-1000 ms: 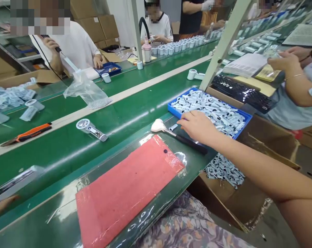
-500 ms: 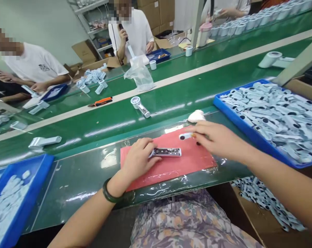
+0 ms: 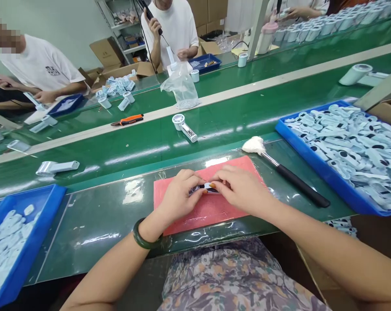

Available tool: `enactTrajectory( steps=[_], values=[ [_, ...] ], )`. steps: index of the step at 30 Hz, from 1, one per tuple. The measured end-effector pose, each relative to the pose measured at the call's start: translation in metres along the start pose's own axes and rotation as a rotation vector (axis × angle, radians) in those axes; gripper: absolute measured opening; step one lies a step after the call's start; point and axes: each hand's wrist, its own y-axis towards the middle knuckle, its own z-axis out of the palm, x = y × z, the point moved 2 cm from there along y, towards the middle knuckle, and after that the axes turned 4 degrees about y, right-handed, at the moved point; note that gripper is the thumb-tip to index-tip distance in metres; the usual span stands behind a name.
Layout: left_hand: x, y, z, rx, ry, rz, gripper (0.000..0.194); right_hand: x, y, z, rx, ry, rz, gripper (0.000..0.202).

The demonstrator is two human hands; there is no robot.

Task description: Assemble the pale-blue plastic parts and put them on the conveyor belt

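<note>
On a pink mat (image 3: 195,218) at the table's front edge lies a small device, mostly hidden beneath my fingers. My left hand (image 3: 181,195), with a dark green bangle at the wrist, grips the device's left end. The fingers of my right hand (image 3: 239,188) pinch a pale blue cover strip (image 3: 208,185) with a dark spot, against the top of the device. Both hands are close together, fingertips nearly touching. Right of the mat lies a hammer (image 3: 299,185) with a black handle and a head wrapped in white.
A blue tray (image 3: 325,175) of pale blue strips sits at the right, another blue tray (image 3: 44,229) with pale parts at the left. Beyond, a green conveyor (image 3: 143,147) carries a handheld fan (image 3: 184,128) and orange pliers (image 3: 128,120). Several people sit across.
My right hand has moved left with the cover strip, from over the mat's right part to the device, beside my left hand. The hammer's handle is now uncovered. The camera view has shifted slightly.
</note>
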Motion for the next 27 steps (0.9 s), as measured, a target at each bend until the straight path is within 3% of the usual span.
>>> enactTrajectory(
  steps=[5, 12, 15, 18, 20, 23, 27],
  values=[
    [0.001, 0.002, -0.001, 0.025, 0.015, -0.025, 0.009, -0.02, 0.005, 0.012, 0.052, 0.344, 0.128, 0.01],
    [0.001, -0.006, 0.0, -0.077, 0.035, 0.045, 0.015, -0.004, 0.001, 0.011, -0.043, 0.191, -0.103, 0.016],
    [0.002, -0.004, 0.002, -0.058, 0.05, 0.029, 0.016, -0.007, 0.003, 0.014, -0.036, 0.199, -0.058, 0.017],
    [0.001, -0.002, 0.001, -0.046, 0.073, 0.039, 0.016, -0.019, 0.006, 0.018, 0.016, 0.378, 0.044, 0.012],
    [-0.002, -0.004, -0.001, -0.058, 0.117, 0.077, 0.014, -0.025, 0.004, 0.019, 0.057, 0.46, 0.05, 0.023],
    [-0.012, -0.016, -0.002, -0.053, 0.209, 0.142, 0.008, -0.026, -0.008, 0.017, 0.137, 0.305, -0.056, 0.052],
    [-0.027, -0.038, 0.008, 0.001, 0.305, 0.114, 0.022, -0.018, -0.029, 0.022, 0.186, 0.04, -0.233, 0.043]
  ],
)
